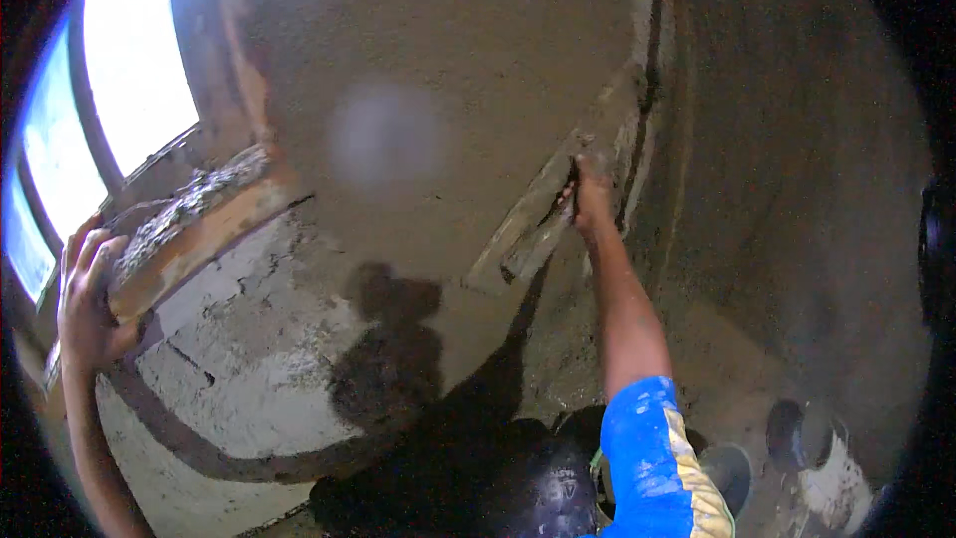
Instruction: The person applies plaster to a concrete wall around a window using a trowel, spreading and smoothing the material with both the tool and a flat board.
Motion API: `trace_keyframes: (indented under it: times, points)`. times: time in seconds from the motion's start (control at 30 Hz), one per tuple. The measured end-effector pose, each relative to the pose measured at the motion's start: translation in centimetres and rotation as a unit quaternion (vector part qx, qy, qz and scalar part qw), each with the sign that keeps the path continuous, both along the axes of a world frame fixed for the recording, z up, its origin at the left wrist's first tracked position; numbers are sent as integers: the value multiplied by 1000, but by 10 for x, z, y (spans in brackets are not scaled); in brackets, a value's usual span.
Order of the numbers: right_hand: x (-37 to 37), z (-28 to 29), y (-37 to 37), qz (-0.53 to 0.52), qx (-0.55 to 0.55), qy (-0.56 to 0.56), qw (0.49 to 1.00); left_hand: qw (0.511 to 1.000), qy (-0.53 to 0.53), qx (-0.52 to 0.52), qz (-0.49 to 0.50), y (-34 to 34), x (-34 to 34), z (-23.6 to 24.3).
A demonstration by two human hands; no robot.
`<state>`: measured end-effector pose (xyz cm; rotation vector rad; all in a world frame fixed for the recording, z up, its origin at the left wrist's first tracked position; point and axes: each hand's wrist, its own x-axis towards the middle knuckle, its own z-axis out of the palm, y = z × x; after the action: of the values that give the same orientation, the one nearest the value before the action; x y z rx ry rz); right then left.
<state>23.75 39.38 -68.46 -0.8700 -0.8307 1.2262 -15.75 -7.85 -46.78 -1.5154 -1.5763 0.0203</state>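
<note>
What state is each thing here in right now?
Left hand: gripping the mortar-laden board.
Right hand: holding the trowel flat on the wall.
Wall: upper part coated in grey plaster, lower left bare and cracked.
Window: bright with daylight.

Dim room, a blown-out window [129, 70] glaring far left, a dark shadow [398, 359] across the soft, blurred wall [448, 40], fisheye edges black.

Right hand [592, 194] presses a trowel [538, 224] on wet plaster wall [448, 60]; left hand [85, 304] grips a mortar board [189, 224].
</note>
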Motion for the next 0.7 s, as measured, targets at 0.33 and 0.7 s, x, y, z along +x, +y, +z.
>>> trace_keyframes:
  times: [0.33, 0.7]
  points:
    - [-76, 230, -63, -58, 388, -217, 894, 999, -40, 10, -30, 0, 10, 0]
    - [-131, 1, -250, 54, 220, -322, 919, 998, -64, 2, -31, -9, 13, 2]
